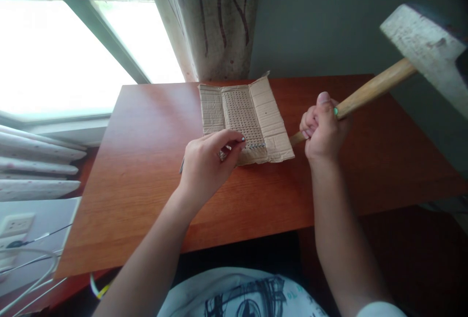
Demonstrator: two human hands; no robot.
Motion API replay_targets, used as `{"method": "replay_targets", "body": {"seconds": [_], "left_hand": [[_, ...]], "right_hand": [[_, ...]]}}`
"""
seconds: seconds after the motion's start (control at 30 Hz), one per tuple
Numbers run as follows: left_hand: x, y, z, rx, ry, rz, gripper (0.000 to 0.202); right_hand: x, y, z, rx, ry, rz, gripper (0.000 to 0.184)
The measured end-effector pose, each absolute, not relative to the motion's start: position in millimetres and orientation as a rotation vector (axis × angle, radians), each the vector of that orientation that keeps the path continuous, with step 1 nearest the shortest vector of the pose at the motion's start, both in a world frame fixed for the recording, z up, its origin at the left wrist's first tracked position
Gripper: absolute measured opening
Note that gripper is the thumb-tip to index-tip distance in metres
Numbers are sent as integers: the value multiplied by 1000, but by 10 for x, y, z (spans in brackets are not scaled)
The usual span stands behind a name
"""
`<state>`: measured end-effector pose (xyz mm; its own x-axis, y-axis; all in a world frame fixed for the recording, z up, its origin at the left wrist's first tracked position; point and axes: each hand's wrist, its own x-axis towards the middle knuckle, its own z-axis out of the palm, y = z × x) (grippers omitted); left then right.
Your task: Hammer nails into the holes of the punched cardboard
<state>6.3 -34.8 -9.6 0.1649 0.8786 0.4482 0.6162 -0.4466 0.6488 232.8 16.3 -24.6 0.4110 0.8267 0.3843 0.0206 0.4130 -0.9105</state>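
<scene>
Right hand point(323, 129) has the hammer point(402, 70), grip wrapped round the wooden handle point(373, 89), head point(424, 39) raised, seen past the bench's point(146, 161) far right corner! That head looks heavy, the handle stiff; low on the wood seems the right hold. Left hand point(210, 163) is over the cardboard point(241, 112) by the bench's far edge: thumb and finger narrow, whether they pinch anything I can't tell. The cardboard looks light, bendy at its creases, best steadied by a flap point(273, 122).

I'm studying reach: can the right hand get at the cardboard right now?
Probably yes: the right hand is near the cardboard, only the handle end between, though that hand grips the hammer.
</scene>
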Motion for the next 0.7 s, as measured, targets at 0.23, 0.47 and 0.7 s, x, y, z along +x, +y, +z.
{"method": "replay_targets", "body": {"seconds": [0.23, 0.47, 0.7], "left_hand": [[57, -316, -136, 2155, 1455, 1155, 4], [69, -323, -119, 2180, 1434, 1145, 4], [85, -323, -111, 2183, 1410, 1117, 8]], "right_hand": [[2333, 159, -232, -1131, -1093, 579, 64], [2334, 163, -236, -1066, -1067, 612, 61], [2326, 157, -227, -1034, -1038, 641, 58]]}}
